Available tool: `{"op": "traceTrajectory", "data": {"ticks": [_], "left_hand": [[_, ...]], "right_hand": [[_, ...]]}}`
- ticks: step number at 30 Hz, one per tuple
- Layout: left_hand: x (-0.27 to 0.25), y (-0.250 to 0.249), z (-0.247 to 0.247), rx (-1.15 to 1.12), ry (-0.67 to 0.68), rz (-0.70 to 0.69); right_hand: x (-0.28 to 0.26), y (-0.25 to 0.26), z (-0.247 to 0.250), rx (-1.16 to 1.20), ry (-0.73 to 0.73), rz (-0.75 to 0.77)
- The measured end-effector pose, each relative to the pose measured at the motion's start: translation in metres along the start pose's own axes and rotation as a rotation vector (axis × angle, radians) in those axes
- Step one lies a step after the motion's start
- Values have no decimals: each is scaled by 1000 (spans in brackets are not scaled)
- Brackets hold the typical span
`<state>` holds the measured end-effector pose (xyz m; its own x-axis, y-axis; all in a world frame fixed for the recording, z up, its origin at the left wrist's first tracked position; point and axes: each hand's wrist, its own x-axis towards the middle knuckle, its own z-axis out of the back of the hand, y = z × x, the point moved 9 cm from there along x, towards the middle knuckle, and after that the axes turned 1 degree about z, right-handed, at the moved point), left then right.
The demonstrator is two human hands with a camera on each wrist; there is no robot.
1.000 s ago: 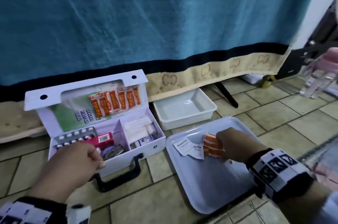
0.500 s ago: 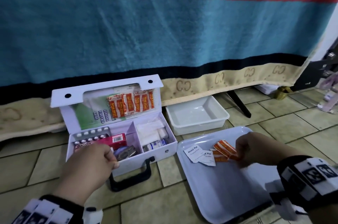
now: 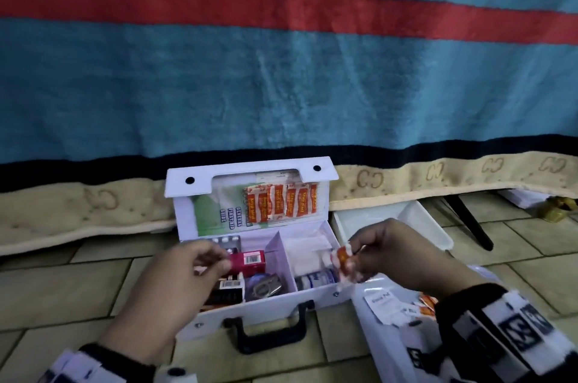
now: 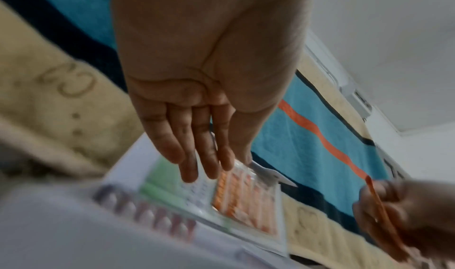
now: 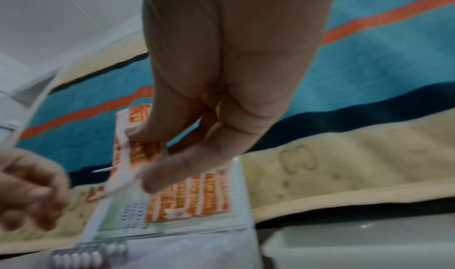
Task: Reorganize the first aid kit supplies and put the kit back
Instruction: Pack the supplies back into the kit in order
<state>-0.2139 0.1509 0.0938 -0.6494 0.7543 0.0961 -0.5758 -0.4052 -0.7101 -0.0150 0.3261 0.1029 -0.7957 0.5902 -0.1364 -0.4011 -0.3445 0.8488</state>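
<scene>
Head view: right hand (image 3: 403, 253) fingers pinch plaster packet (image 3: 343, 260).

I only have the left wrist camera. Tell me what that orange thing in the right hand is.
Observer: The right hand pinches a strip of orange plasters above the right compartment of the first aid kit.
Operator: Report what is outside the kit.
Observer: On the tray lie white alcohol pads and loose orange plasters.
Operator: Say what is under the left hand.
Observer: The left hand hovers over the left compartment, beside a red box.
</scene>
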Motion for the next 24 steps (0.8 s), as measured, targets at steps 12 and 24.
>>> {"op": "traceTrajectory", "data": {"ticks": [12,24], "left_hand": [[62,-5,67,301,-112,-220],[77,29,59,107,-65,-172]], "right_hand": [[111,127,-74,129,-240,288],[134,155,-104,-638,-287,297]]}}
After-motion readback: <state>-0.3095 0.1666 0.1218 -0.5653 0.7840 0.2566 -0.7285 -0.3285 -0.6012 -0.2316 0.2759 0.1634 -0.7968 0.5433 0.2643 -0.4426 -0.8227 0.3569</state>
